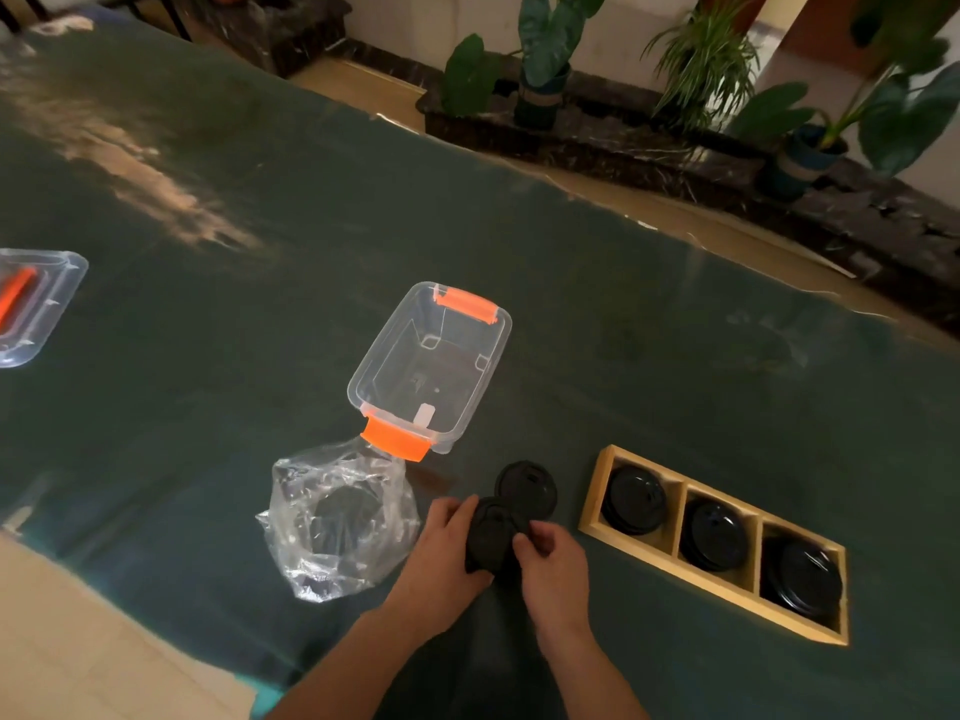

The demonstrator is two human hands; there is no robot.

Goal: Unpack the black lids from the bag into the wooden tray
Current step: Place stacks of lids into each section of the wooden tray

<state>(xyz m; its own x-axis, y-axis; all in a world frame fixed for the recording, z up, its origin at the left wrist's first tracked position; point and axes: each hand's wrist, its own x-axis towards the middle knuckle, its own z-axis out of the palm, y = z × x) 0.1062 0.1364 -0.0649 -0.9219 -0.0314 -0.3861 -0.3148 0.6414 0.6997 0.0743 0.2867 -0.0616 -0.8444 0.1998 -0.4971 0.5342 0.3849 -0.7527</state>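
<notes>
Both hands hold a stack of black lids (491,532) just above the green table. My left hand (441,553) grips its left side and my right hand (553,558) pinches its right edge. Another black lid (527,488) lies flat on the table right behind them. A crumpled clear plastic bag (337,517) sits to the left with dark lids showing inside it. The wooden tray (670,556) with three compartments lies to the right, and each compartment holds black lids (635,500).
An open clear plastic box (431,366) with orange latches stands behind the bag. Its clear lid (36,304) with an orange handle lies at the far left. The table's near-left edge drops to a pale floor. Potted plants (545,54) line the far side.
</notes>
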